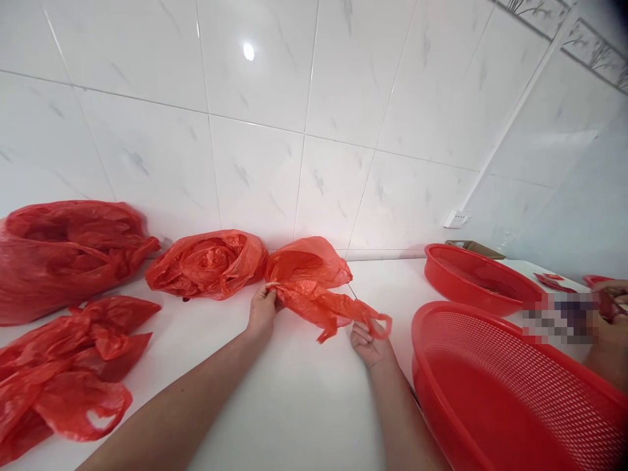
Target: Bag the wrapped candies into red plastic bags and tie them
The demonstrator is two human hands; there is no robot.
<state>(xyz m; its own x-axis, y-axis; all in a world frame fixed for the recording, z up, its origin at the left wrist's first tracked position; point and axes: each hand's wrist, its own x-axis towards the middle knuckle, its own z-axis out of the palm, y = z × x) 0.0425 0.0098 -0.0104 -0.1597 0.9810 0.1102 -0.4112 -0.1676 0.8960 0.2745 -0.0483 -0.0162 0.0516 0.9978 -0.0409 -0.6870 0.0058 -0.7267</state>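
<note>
On the head view I see a thin red plastic bag with loop handles (311, 302), stretched between two bare hands above the white smooth table (294, 405). The left hand (266, 302) pinches the gathered edge of this bag, with the fingers closed narrow on the plastic. The right hand (369, 340) is at the other end, by the loop handle; its fingers are curled, and the loop lies over them. How tightly they grip I cannot tell.

Just behind the bag, near the tiled wall, there is an open, puffed red plastic bag (314, 258); I cannot tell if the two are joined. To its left sits a round bundle of crumpled red plastic (209, 265). The large, deep red perforated plastic basket (500, 399) stands at the right, near the right forearm. Farther right, another person's hand (613, 301) shows at the border.
</note>
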